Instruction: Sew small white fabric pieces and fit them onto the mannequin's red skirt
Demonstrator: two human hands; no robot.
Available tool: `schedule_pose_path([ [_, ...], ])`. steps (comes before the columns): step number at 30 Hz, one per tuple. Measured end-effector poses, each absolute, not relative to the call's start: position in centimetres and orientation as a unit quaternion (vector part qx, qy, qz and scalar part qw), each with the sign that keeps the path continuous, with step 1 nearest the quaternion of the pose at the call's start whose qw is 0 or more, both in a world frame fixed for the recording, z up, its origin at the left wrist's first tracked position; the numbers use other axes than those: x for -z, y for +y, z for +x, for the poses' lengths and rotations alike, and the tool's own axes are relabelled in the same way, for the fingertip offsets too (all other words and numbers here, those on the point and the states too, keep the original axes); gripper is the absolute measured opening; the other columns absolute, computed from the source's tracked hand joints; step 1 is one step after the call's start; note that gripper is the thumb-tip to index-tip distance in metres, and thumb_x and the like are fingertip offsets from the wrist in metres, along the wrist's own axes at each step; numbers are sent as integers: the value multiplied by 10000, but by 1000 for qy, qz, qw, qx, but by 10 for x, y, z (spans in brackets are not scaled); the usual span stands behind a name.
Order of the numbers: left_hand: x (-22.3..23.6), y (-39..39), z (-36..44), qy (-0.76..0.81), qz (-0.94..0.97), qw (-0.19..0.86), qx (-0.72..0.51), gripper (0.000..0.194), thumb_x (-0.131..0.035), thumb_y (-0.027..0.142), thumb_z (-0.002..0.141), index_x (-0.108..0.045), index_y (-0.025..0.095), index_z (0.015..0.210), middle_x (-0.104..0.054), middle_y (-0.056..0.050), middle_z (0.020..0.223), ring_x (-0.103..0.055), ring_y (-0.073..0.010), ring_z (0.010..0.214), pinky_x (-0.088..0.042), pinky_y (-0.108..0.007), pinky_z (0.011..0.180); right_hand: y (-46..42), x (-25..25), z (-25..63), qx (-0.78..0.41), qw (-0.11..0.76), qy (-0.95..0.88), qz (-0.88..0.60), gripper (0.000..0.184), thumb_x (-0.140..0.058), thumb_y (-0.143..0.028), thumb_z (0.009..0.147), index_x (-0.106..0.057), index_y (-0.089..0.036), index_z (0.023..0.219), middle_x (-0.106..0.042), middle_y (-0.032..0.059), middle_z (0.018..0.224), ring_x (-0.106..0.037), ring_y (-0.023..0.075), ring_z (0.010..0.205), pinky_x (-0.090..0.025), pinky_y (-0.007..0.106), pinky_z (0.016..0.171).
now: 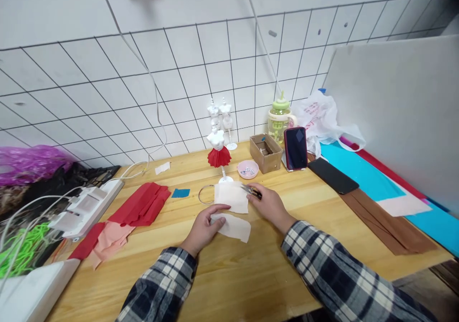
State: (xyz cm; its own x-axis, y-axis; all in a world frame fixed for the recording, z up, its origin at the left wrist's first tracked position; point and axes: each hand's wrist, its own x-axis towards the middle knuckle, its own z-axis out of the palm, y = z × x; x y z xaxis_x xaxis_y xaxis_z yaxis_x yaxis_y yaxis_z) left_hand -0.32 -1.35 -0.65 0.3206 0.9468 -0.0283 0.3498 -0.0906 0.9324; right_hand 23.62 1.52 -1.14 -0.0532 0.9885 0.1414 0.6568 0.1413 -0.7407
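Note:
My left hand rests on the wooden table, its thumb and fingers pinching the edge of a small pale cloth piece. Just beyond lies a second pale cloth piece. My right hand is closed around a small dark tool with a metal tip, whose tip touches the far piece's right edge. A thin wire ring lies at that piece's left side. Behind them stands a small white mannequin in a red pleated skirt.
Red and peach fabric and a blue scrap lie to the left, by a white power strip. A pink bead dish, cardboard box, upright phone, flat phone, and brown and cyan sheets fill the right.

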Motion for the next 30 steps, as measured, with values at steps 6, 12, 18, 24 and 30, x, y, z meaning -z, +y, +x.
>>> schedule_pose_path([
  [6, 10, -19, -1, 463, 744, 400, -268, 285, -597, 324, 832, -709, 233, 1078, -736, -72, 1049, -671, -247, 941, -533, -375, 842, 2, 9, 222, -186, 166, -734, -632, 416, -572, -429, 868, -619, -285, 1255, -718, 63, 1129, -666, 245, 1014, -482, 319, 818],
  [12, 10, -13, -1, 414, 820, 227, -324, 259, -524, 221, 887, -717, 267, 1054, -727, -67, 1049, -629, -222, 1024, -511, -380, 899, 5, 9, 232, -214, 168, -767, -582, 234, -540, -304, 859, -727, -329, 998, -754, -4, 980, -681, 206, 924, -442, 272, 716],
  [18, 8, -2, -2, 444, 845, 99, -282, 542, -651, 282, 830, -514, 238, 1352, -513, -111, 1422, -472, -288, 1246, -376, -479, 1043, 8, 8, 241, -230, 165, -790, -544, 315, -563, -187, 757, -745, -316, 980, -760, -16, 959, -677, 204, 904, -430, 266, 704],
  [24, 6, -1, -6, 423, 890, 58, -159, 169, -590, 303, 885, -705, 250, 997, -706, -61, 1050, -555, -263, 1010, -378, -439, 888, 9, 8, 236, -277, 232, -773, -521, 303, -591, -287, 804, -719, -291, 1078, -746, -2, 1048, -675, 196, 948, -473, 277, 803],
  [30, 5, -4, -5, 368, 908, 58, -193, 168, -559, 214, 884, -697, 238, 978, -707, -58, 1065, -563, -242, 1043, -379, -415, 921, 10, 10, 231, -233, 193, -774, -556, 400, -548, -268, 846, -648, -317, 1231, -702, 4, 1186, -641, 208, 1074, -468, 300, 895],
])
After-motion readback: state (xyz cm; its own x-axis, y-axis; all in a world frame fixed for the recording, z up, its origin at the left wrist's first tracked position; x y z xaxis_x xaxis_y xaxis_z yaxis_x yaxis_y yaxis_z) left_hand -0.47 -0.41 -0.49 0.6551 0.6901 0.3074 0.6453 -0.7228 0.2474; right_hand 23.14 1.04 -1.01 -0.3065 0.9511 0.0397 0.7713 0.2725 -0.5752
